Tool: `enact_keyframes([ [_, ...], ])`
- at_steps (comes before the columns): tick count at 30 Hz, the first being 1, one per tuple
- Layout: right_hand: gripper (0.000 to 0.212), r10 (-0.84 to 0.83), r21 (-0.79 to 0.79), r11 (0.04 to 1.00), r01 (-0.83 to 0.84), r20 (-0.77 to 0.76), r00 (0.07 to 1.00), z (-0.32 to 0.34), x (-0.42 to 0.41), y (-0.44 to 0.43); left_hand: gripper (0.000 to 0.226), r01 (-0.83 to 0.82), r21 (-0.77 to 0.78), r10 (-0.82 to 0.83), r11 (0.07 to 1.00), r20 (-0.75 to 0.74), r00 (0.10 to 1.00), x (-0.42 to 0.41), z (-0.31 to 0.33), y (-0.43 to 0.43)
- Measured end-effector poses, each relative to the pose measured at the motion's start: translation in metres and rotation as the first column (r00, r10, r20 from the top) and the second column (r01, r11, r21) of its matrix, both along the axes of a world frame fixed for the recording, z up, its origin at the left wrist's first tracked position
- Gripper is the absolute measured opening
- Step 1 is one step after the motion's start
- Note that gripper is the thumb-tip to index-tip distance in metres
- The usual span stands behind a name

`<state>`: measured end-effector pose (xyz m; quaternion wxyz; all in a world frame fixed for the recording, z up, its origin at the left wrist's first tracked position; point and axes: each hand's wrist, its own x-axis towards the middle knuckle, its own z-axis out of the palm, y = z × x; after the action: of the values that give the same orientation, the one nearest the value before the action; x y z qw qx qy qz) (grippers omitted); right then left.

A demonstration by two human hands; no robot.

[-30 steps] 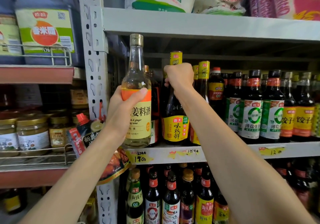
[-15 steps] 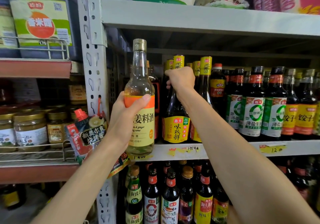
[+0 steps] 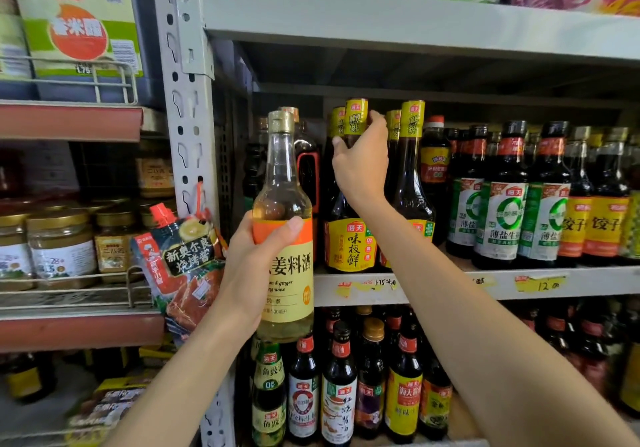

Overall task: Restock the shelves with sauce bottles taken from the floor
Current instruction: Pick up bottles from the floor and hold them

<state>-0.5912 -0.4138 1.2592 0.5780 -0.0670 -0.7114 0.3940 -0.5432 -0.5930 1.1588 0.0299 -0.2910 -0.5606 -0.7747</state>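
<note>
Placing step, by our reading. We hold the wine bottle (image 3: 285, 183) upright in the left hand (image 3: 258, 263), thumb across the orange band at the top of the label, fingers wrapped behind. The grip is firm. The bottle is off the shelf (image 3: 450, 285), in front of it, with its base hanging below the lip. Up and to the right of that grip, the right hand (image 3: 362, 169) has thumb and fingers curled round the neck of a soy bottle (image 3: 351, 244), just under the yellow cap. That bottle stands on the shelf in the front row, close against its neighbours. We judge the right hand is making room, and the wine is not yet set down. Directly behind the held bottle stand darker bottles, and we cannot tell whether a free slot lies among them. The next move calls for easing the soy bottle rightward or back without toppling the packed row. Then we lift the wine above the lip and slide it in upright, between the post (image 3: 188, 135) and the soy bottle.
</note>
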Motion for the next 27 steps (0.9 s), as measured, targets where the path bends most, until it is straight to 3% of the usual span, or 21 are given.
enact_keyframes([
  [6, 0.075, -0.072, 0.187, 0.981, 0.057, 0.072, 0.995, -0.019, 0.006, 0.001, 0.056, 0.010, 0.020, -0.010, 1.000, 0.008, 1.000, 0.010, -0.008, -0.003],
  [9, 0.079, 0.019, 0.123, 0.991, -0.043, 0.196, 0.980, -0.018, 0.011, 0.008, 0.055, 0.023, 0.020, -0.023, 1.000, 0.001, 1.000, 0.014, -0.010, -0.005],
  [12, 0.065, 0.073, 0.060, 0.994, -0.093, 0.279, 0.958, -0.019, 0.013, 0.015, 0.050, 0.040, 0.013, -0.040, 0.999, -0.013, 0.999, 0.017, -0.013, -0.006],
  [19, 0.062, -0.108, 0.169, 0.983, 0.076, 0.185, 0.977, -0.026, 0.007, 0.007, 0.055, 0.042, 0.010, -0.042, 0.999, -0.030, 0.999, 0.020, -0.020, -0.009],
  [27, 0.067, 0.008, 0.125, 0.991, -0.038, 0.234, 0.972, -0.027, 0.017, 0.007, 0.051, 0.051, -0.006, -0.051, 0.999, -0.041, 0.998, 0.017, -0.023, -0.006],
])
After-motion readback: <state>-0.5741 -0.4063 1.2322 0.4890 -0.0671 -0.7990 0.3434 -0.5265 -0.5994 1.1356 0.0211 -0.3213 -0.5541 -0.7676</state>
